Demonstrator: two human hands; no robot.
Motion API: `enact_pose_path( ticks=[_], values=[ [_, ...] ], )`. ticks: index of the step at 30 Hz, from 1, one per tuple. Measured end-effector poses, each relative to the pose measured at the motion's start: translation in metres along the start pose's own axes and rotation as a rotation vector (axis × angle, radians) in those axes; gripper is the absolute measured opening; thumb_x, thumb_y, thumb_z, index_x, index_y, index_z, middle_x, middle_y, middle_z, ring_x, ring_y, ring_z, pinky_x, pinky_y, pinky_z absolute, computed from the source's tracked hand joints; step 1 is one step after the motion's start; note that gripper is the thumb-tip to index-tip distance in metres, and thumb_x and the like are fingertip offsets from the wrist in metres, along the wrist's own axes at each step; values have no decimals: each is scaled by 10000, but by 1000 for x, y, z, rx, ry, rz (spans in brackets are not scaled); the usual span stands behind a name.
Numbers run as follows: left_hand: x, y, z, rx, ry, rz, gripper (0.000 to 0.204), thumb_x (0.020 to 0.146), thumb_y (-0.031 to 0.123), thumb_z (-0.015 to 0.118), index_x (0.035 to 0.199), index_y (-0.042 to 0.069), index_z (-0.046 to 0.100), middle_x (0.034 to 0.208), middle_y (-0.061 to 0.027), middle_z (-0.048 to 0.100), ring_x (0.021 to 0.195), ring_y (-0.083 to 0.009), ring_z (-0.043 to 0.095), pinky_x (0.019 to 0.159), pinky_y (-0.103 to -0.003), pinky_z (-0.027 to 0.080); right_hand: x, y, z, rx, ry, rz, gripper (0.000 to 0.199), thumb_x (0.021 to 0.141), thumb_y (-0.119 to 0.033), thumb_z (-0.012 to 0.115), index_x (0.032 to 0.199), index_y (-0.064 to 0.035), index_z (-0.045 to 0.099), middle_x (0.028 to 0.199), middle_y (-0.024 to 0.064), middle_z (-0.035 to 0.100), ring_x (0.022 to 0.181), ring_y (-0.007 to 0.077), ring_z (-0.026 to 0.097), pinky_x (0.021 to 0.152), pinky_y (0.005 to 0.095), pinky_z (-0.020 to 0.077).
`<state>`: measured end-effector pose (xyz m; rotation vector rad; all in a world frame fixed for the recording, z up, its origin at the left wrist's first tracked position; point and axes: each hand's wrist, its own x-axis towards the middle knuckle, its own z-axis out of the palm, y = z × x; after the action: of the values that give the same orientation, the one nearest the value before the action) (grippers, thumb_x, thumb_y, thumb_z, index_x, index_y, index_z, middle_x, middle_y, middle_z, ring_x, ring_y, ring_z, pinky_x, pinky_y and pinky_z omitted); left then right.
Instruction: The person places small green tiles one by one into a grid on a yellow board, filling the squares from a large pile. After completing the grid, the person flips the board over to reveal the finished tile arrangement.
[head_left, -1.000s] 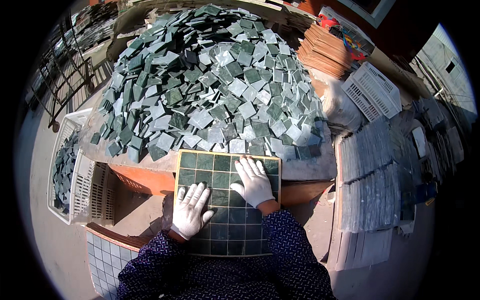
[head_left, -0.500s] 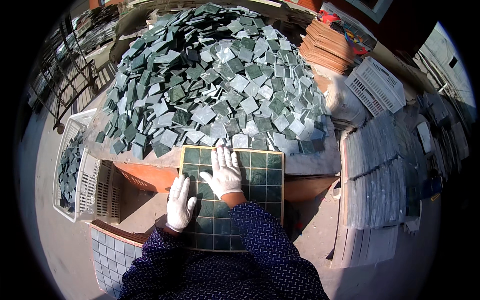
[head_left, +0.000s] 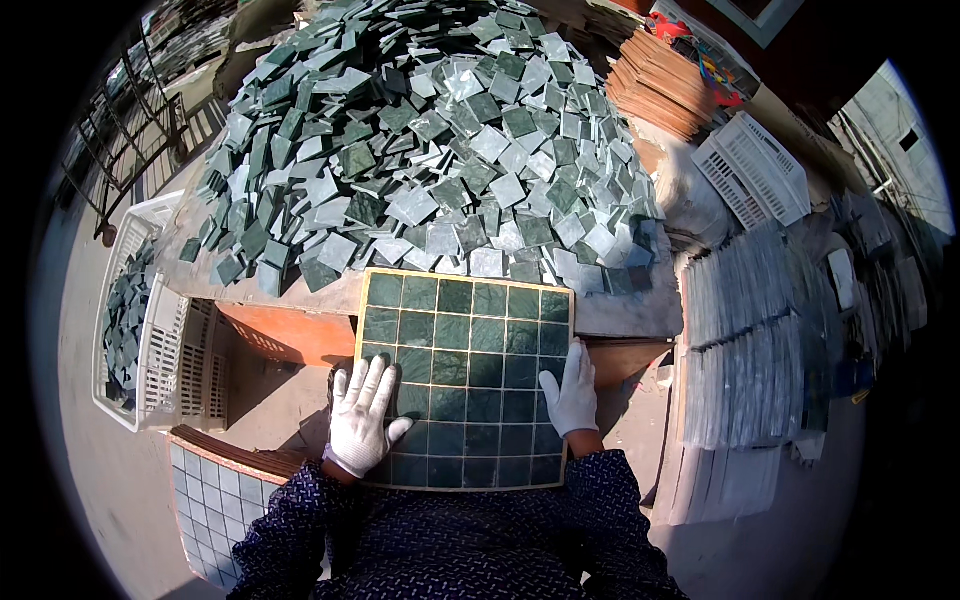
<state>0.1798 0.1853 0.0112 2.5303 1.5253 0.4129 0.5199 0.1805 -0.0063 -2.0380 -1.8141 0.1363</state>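
Note:
In front of me lies a wood-edged tray filled with rows of square dark green stone tiles, thin pale lines between them. My left hand, in a white glove, rests on the tray's left side with its fingers stretched out over the tiles. At the opposite side, my gloved right hand lies along the right edge, fingers straight and thumb apart on a tile. Just past the tray's far edge rises a big heap of loose green and grey square tiles.
A white plastic crate of tiles stands at the left, above a stack of tiled sheets. To the right are rows of plastic-wrapped stacks. An upturned white basket and a pile of brown sheets sit farther back.
My right hand has moved from the tray's upper middle to its right edge. My left hand has turned and spread slightly more over the tiles.

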Motion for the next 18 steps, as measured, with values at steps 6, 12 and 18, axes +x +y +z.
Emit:
enact_pose_path(
  ticks=[6, 12, 18],
  values=[
    [60, -13, 3, 61, 31, -94, 748, 873, 479, 557, 1457, 65, 340, 1506, -168, 327, 1396, -366, 281, 1134, -548, 168, -75, -61, -2, -215, -164, -344, 822, 800, -512, 640, 1364, 39, 411, 1441, 247, 372, 1338, 383, 350, 1124, 518, 221],
    [72, -7, 11, 99, 60, -58, 732, 887, 469, 531, 1442, 28, 348, 1505, -178, 322, 1404, -349, 271, 1140, -533, 170, -90, -142, 39, 54, -375, -846, 753, 849, -555, 548, 1395, -49, 431, 1469, 131, 387, 1391, 279, 304, 1166, 451, 197],
    [7, 7, -4, 45, -112, 119, 759, 830, 481, 603, 1417, 48, 396, 1488, -166, 359, 1382, -346, 323, 1142, -573, 138, -93, -97, 9, -20, -291, -542, 820, 788, -538, 630, 1384, -15, 420, 1438, 184, 408, 1353, 329, 355, 1126, 521, 231]
  ],
)
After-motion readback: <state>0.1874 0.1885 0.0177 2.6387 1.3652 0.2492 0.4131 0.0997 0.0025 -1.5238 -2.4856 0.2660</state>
